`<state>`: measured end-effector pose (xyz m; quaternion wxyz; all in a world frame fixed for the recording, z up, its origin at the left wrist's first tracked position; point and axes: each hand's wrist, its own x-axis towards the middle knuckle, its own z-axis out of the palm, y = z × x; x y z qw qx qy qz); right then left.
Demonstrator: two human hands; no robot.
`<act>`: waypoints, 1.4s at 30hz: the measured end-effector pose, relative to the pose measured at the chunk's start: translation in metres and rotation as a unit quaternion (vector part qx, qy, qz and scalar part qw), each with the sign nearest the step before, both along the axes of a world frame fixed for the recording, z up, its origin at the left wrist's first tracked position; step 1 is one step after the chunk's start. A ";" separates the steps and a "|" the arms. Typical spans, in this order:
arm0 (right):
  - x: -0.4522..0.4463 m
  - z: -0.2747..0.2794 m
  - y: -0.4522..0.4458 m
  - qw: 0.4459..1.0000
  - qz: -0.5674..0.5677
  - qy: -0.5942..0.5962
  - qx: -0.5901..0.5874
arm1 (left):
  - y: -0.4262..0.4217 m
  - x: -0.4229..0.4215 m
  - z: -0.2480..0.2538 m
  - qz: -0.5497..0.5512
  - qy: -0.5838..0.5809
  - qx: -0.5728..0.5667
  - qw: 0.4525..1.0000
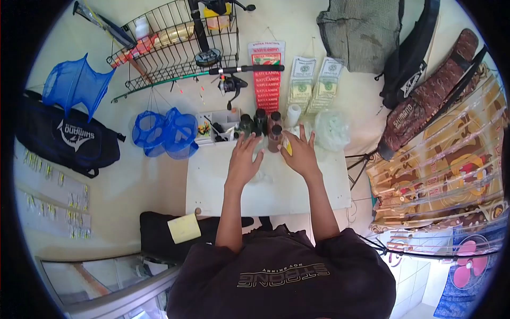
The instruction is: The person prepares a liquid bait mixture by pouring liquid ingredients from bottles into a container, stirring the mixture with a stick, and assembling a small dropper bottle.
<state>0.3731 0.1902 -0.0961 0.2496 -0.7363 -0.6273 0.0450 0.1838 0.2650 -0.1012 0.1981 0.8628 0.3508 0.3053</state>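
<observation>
White table [212,183], standing against a pale wall [292,26] hung with blue nets [79,82]. Bottles [260,123], several, upright, clustered at the table's rear; judged already grouped, with the amount of handling left impossible to tell. Left hand [245,165]: fingers spread, tips just beside the nearest dark bottle [246,125]. Right hand [303,159]: fingers spread, a yellow item [288,147] between thumb and forefinger, brown bottle [275,141] just beside; contact unclear for both.

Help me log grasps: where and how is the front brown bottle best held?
Probably grip the front brown bottle around its body, below the dark cap, from the near side: it seems upright, with bottles close behind and tabletop before it.
</observation>
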 end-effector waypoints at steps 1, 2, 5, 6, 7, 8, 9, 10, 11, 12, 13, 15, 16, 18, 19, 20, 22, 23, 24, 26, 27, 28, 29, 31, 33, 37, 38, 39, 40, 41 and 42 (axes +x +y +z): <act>0.003 -0.009 0.015 1.000 0.000 0.000 0.002 | 0.012 0.003 -0.005 0.000 0.000 0.002 1.000; 0.004 -0.020 0.028 1.000 -0.016 -0.016 0.001 | 0.021 0.007 -0.011 -0.011 -0.003 -0.001 1.000; 0.011 -0.057 0.062 0.997 -0.047 -0.053 -0.008 | 0.046 0.017 -0.034 -0.028 -0.002 -0.027 0.999; 0.013 -0.062 0.073 0.995 -0.062 -0.076 -0.011 | 0.053 0.022 -0.040 -0.022 0.005 -0.029 0.999; 0.016 -0.067 0.082 0.995 -0.062 -0.077 -0.013 | 0.058 0.025 -0.046 -0.015 0.012 -0.034 0.999; 0.019 -0.072 0.089 0.993 -0.071 -0.086 -0.047 | 0.062 0.028 -0.053 -0.015 0.012 -0.037 0.999; 0.020 -0.073 0.095 0.989 -0.080 -0.095 -0.080 | 0.066 0.030 -0.058 -0.019 0.027 -0.048 0.998; 0.021 -0.074 0.099 0.989 -0.080 -0.094 -0.081 | 0.070 0.032 -0.063 -0.022 0.042 -0.059 0.997; 0.021 -0.076 0.101 0.988 -0.085 -0.094 -0.090 | 0.073 0.035 -0.068 -0.022 0.042 -0.060 0.997; 0.020 -0.076 0.104 0.987 -0.088 -0.093 -0.100 | 0.075 0.037 -0.073 -0.026 0.054 -0.053 0.997; 0.018 -0.078 0.105 0.987 -0.086 -0.091 -0.101 | 0.076 0.038 -0.078 -0.030 0.067 -0.048 0.996; 0.018 -0.081 0.108 0.981 -0.110 -0.114 -0.110 | 0.079 0.040 -0.085 -0.027 0.073 -0.043 0.996; 0.020 -0.086 0.110 0.981 -0.110 -0.114 -0.110 | 0.080 0.042 -0.087 -0.025 0.076 -0.038 0.996; 0.022 -0.093 0.113 0.982 -0.100 -0.128 -0.097 | 0.081 0.047 -0.090 -0.021 0.075 -0.037 0.996; 0.024 -0.094 0.113 0.982 -0.100 -0.128 -0.099 | 0.080 0.049 -0.091 -0.017 0.074 -0.036 0.996; 0.026 -0.095 0.114 0.984 -0.089 -0.124 -0.089 | 0.079 0.050 -0.091 -0.016 0.074 -0.036 0.996; 0.025 -0.091 0.111 0.986 -0.079 -0.120 -0.079 | 0.076 0.052 -0.090 -0.017 0.077 -0.024 0.997; 0.023 -0.090 0.108 0.987 -0.069 -0.125 -0.071 | 0.076 0.054 -0.089 -0.017 0.077 -0.024 0.997; 0.023 -0.090 0.104 0.988 -0.060 -0.129 -0.064 | 0.074 0.054 -0.088 -0.014 0.085 -0.010 0.996; 0.023 -0.091 0.094 0.989 -0.039 -0.129 -0.054 | 0.067 0.054 -0.086 -0.012 0.096 0.000 0.995; 0.024 -0.091 0.088 0.990 -0.020 -0.132 -0.039 | 0.064 0.054 -0.087 -0.012 0.095 0.014 0.995; 0.023 -0.090 0.083 0.990 -0.020 -0.130 -0.040 | 0.061 0.054 -0.087 -0.012 0.093 0.029 0.995; 0.021 -0.090 0.077 0.991 -0.013 -0.134 -0.026 | 0.056 0.053 -0.088 -0.012 0.094 0.028 0.995; 0.018 -0.083 0.066 0.990 -0.003 -0.138 -0.013 | 0.048 0.052 -0.093 -0.009 0.117 0.051 0.992; 0.018 -0.074 0.052 0.986 0.031 -0.143 -0.083 | 0.033 0.050 -0.097 -0.009 0.112 0.036 0.993; 0.019 -0.065 0.024 0.979 0.067 -0.144 -0.127 | -0.001 0.047 -0.095 -0.016 0.131 -0.017 0.991; 0.019 -0.067 0.017 0.978 0.072 -0.152 -0.119 | -0.010 0.047 -0.094 -0.015 0.132 -0.017 0.991; 0.020 -0.072 0.011 0.978 0.077 -0.160 -0.112 | -0.018 0.046 -0.098 -0.013 0.120 -0.015 0.993; 0.021 -0.077 0.005 0.977 0.080 -0.159 -0.113 | -0.026 0.045 -0.101 -0.012 0.108 -0.013 0.994; 0.023 -0.082 0.000 0.985 0.086 -0.134 -0.072 | -0.031 0.045 -0.106 -0.010 0.109 -0.015 0.994; 0.025 -0.087 -0.004 0.989 0.090 -0.109 -0.030 | -0.035 0.046 -0.109 -0.012 0.106 -0.020 0.994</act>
